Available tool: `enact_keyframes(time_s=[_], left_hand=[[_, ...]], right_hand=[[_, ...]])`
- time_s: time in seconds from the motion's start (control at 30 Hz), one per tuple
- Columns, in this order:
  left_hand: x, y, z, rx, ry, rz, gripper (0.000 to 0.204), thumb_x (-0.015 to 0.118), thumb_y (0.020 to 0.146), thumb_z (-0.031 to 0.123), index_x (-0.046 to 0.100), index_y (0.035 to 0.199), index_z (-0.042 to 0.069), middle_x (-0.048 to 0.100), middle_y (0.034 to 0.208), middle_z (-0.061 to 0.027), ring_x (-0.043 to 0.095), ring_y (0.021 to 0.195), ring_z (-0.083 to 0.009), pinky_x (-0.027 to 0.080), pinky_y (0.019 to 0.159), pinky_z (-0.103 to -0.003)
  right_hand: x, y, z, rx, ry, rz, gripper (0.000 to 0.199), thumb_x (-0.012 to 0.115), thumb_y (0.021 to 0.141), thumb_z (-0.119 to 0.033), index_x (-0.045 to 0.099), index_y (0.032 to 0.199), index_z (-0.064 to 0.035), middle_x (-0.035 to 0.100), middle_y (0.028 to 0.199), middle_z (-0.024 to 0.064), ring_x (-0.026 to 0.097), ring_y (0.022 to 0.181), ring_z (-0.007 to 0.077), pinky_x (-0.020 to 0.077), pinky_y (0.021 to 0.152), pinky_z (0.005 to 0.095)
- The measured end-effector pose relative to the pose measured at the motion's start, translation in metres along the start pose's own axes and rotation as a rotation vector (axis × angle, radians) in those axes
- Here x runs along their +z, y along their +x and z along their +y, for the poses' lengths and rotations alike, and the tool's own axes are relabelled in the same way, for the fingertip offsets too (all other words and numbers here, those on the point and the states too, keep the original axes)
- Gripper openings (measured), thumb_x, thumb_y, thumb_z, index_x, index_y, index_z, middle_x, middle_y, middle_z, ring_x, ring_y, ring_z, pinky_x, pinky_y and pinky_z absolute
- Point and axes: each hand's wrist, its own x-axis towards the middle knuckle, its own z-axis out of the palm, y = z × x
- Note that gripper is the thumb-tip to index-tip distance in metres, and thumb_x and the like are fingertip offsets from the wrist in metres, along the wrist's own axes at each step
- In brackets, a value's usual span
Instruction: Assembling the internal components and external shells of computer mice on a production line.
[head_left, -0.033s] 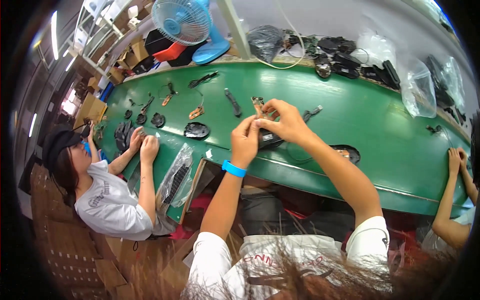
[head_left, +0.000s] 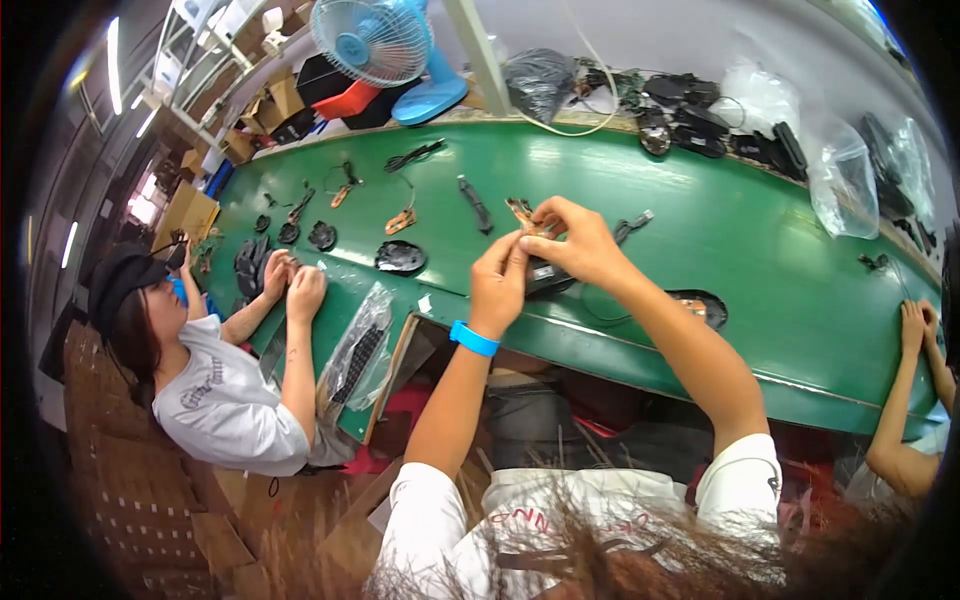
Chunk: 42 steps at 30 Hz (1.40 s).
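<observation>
Close together above the green bench, my left hand [head_left: 498, 285] and my right hand [head_left: 580, 240] pinch a small copper-brown circuit board [head_left: 519, 211], whose upper end sticks out past the fingertips. My fingers cover its lower part. Just below my right hand lies a black mouse-like casing [head_left: 548, 279], partly hidden by my hands. A bundled black cable with a plug [head_left: 634, 225] is beyond my right wrist. To the right of my right forearm rests an opened black shell [head_left: 713, 308] with a brown board in it.
Left of my hands lie a black shell [head_left: 400, 257], a brown board with wire [head_left: 401, 220] and a tied black cable [head_left: 474, 204]. A blue fan [head_left: 430, 98] stands at the back. One co-worker [head_left: 235, 400] sits left; another person's arms [head_left: 905, 390] reach in at right.
The whole view has shifted slightly. The circuit board's top leans a little more to the left, and both hands keep their pinch on it.
</observation>
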Motion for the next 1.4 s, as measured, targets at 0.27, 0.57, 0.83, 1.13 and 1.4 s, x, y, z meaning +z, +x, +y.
enact_keyframes(time_s=[0.27, 0.57, 0.83, 1.13, 1.4], left_hand=[[-0.026, -0.022, -0.004, 0.199, -0.006, -0.168, 0.019, 0.063, 0.097, 0.009, 0.070, 0.112, -0.001, 0.066, 0.091, -0.0067, 0.059, 0.068, -0.0105, 0.048, 0.061, -0.026], [-0.056, -0.020, -0.005, 0.112, 0.301, -0.296, 0.013, 0.070, 0.092, 0.009, 0.070, 0.102, 0.000, 0.068, 0.083, -0.0048, 0.056, 0.066, -0.0088, 0.045, 0.058, -0.027], [-0.051, -0.023, -0.025, 0.173, 0.413, -0.169, 0.011, 0.074, 0.084, 0.008, 0.069, 0.092, 0.002, 0.067, 0.078, -0.0043, 0.058, 0.061, -0.0148, 0.044, 0.054, -0.030], [-0.053, -0.016, -0.038, 0.369, 0.619, -0.196, 0.008, 0.073, 0.082, 0.009, 0.070, 0.089, 0.007, 0.066, 0.084, -0.0098, 0.063, 0.070, -0.0306, 0.049, 0.062, -0.040], [-0.057, -0.004, -0.021, 0.348, 0.851, -0.380, 0.007, 0.071, 0.084, 0.014, 0.071, 0.088, 0.008, 0.062, 0.081, -0.0089, 0.064, 0.076, -0.0331, 0.052, 0.067, -0.044]], right_hand=[[0.011, -0.008, -0.004, -0.064, -0.007, -0.062, 0.036, 0.083, 0.078, -0.023, 0.065, 0.101, -0.0021, 0.067, 0.090, 0.0113, 0.066, 0.082, 0.0220, 0.0540, 0.075, 0.0360], [-0.007, -0.029, 0.000, -0.482, -0.598, 0.159, 0.031, 0.079, 0.076, -0.010, 0.064, 0.103, -0.0073, 0.067, 0.107, 0.0061, 0.061, 0.095, 0.0288, 0.0524, 0.082, 0.0393], [-0.001, -0.042, 0.012, -0.458, -0.665, 0.184, 0.029, 0.077, 0.075, -0.012, 0.063, 0.100, -0.0061, 0.065, 0.105, 0.0052, 0.060, 0.096, 0.0265, 0.0513, 0.082, 0.0368], [0.011, -0.051, 0.017, -0.447, -0.675, 0.130, 0.028, 0.077, 0.075, -0.013, 0.062, 0.098, -0.0065, 0.065, 0.103, 0.0049, 0.060, 0.096, 0.0252, 0.0511, 0.082, 0.0374], [0.014, -0.053, 0.020, -0.424, -0.651, 0.127, 0.028, 0.077, 0.075, -0.012, 0.063, 0.098, -0.0058, 0.065, 0.103, 0.0056, 0.059, 0.095, 0.0260, 0.0512, 0.083, 0.0371]])
